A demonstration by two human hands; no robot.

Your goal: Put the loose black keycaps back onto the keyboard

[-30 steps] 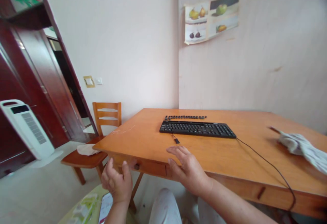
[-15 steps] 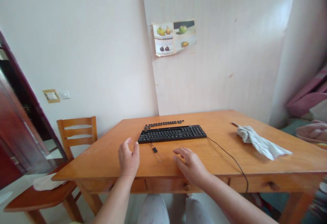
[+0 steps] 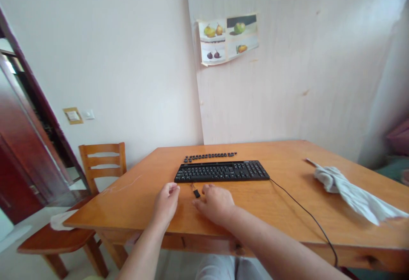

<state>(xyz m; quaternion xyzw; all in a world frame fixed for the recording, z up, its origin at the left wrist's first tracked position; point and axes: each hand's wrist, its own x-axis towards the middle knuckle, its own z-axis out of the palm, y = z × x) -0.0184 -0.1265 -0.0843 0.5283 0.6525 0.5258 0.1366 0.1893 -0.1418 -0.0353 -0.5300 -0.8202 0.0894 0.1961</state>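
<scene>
Head view: two bare hands at the front of a black keyboard (image 3: 222, 172), which lies on a wooden table (image 3: 134, 201) and serves as the reference for all places. The left hand (image 3: 166, 199) is just in front of the keyboard's left corner, thumb and forefinger curled close together; whether they touch each other or the keyboard cannot be told. The right hand (image 3: 214, 203) is in front of the keyboard's left half, thumb and fingers apart, with nothing seen between them. Between the hands, near the keyboard's front edge, lies a small black clip-like piece (image 3: 196, 193) with thin wire ends. Behind the keyboard runs a row of loose keycaps (image 3: 209, 156); from its right end trails a cable (image 3: 306, 216), and well to its right lies a pale cloth (image 3: 348, 190).

Good handling, as judged from this layout, calls for a light fingertip grip on the small piece — by its dark body rather than its thin wires — with the other hand steadying the keyboard's corner. Any slide of the keyboard should be gentle: a push backward could scatter the keycaps.
</scene>
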